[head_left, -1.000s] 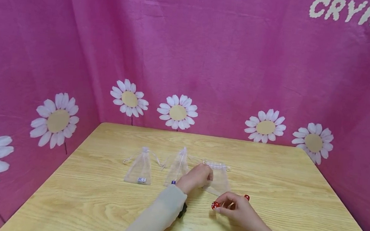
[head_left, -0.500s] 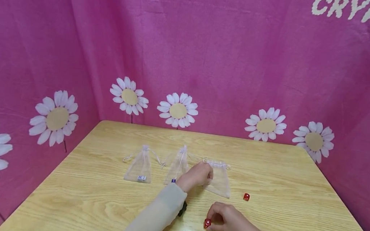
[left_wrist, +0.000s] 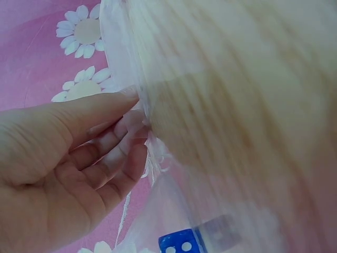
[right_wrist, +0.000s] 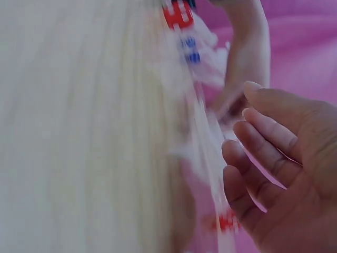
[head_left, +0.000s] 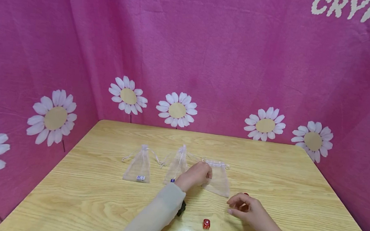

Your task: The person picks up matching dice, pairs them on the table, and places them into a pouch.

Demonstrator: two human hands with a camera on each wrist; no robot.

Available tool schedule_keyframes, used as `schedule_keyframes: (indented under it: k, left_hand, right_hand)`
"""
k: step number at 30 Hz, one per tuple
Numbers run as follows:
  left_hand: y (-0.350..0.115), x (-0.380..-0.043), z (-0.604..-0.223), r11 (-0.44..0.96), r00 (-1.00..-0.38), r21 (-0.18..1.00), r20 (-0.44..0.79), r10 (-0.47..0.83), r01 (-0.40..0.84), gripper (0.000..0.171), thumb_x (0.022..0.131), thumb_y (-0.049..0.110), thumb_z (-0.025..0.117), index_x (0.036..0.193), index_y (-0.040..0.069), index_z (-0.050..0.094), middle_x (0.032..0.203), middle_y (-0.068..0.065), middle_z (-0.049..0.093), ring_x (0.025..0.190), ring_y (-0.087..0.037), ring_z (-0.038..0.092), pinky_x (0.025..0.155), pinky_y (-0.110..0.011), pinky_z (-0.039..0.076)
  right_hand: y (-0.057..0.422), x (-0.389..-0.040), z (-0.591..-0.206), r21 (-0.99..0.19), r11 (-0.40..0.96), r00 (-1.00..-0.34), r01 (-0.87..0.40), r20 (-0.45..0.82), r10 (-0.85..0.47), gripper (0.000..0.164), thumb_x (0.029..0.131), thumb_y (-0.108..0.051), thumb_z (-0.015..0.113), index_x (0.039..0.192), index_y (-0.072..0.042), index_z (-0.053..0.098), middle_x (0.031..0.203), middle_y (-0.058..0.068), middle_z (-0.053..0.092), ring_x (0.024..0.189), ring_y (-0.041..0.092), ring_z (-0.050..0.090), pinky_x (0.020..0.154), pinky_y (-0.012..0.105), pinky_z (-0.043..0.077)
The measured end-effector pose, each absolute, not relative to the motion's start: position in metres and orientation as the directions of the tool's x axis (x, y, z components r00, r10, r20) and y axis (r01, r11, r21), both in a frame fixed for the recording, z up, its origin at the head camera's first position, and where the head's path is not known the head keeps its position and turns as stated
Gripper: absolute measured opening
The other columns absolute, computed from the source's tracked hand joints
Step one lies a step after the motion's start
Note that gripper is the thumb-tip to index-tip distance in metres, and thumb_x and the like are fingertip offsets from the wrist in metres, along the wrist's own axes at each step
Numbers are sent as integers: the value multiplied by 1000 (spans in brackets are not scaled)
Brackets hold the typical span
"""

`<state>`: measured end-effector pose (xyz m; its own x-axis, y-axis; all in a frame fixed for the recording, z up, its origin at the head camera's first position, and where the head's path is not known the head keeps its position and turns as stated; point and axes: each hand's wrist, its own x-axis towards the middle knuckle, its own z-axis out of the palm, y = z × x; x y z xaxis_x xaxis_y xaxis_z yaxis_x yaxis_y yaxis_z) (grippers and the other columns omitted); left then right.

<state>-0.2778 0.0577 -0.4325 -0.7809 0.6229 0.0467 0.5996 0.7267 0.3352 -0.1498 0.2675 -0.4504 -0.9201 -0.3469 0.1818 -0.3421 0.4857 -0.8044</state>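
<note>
My left hand (head_left: 196, 175) rests at the left edge of a flat sheer drawstring pouch (head_left: 220, 180). In the left wrist view its thumb and fingers (left_wrist: 108, 108) pinch the thin fabric. A red die (head_left: 206, 224) lies on the table in front, apart from both hands. My right hand (head_left: 251, 212) hovers to the right of that die, fingers loosely bent, holding nothing. Behind its knuckles a second red die (head_left: 246, 194) is mostly hidden. The right wrist view shows both red dice, one at the top (right_wrist: 179, 15) and one low down (right_wrist: 227, 220), blurred.
Two more sheer pouches stand to the left, drawn in at the top. White dice (head_left: 140, 178) show in the far-left pouch (head_left: 138, 165), and a blue die (head_left: 172, 180) in the middle pouch (head_left: 177, 165). A black object (head_left: 181, 208) shows beside the left sleeve. Pink cloth surrounds the table.
My right hand brought a red die toward the table's front, set it down and let go, then moved right and back toward the other red die. My left hand has stayed at the pouch.
</note>
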Motion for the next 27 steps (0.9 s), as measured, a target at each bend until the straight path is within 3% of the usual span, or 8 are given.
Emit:
schedule_keyframes:
  k: [6,14,20,27]
  left_hand:
    - [54,-278,-430,723,-782,355,42,622,593,7,88,6,70,88,11,76,95,0,73,95,-12,64,82,-19,50]
    - [53,-278,-431,718,-783,369,43,620,589,8,88,5,70,88,10,76,95,0,74,95,-13,64,83,-19,50]
    - [54,-278,-431,717,-787,389,35,617,579,9,87,3,70,89,9,76,94,-1,74,94,-12,64,81,-18,50]
    - [55,-279,-431,714,-782,382,39,621,587,10,87,2,69,87,10,76,92,0,74,90,-10,63,78,-16,49]
  right_hand:
    - [298,-152,-452,-799,549,-967,-245,161,-197,14,89,-15,71,100,-7,68,86,-10,65,75,-1,55,65,20,47]
    - [311,-166,-457,-744,645,-983,-173,176,-60,16,86,-16,73,99,-8,67,82,-3,68,70,-3,56,64,20,48]
    - [315,-178,-460,-703,697,-987,-140,158,-38,23,85,-15,75,103,-5,67,87,2,67,71,-4,55,66,20,48]
    - [312,-184,-461,-707,695,-991,-131,111,-74,20,81,-15,78,95,-5,67,83,3,69,69,-3,54,66,20,47]
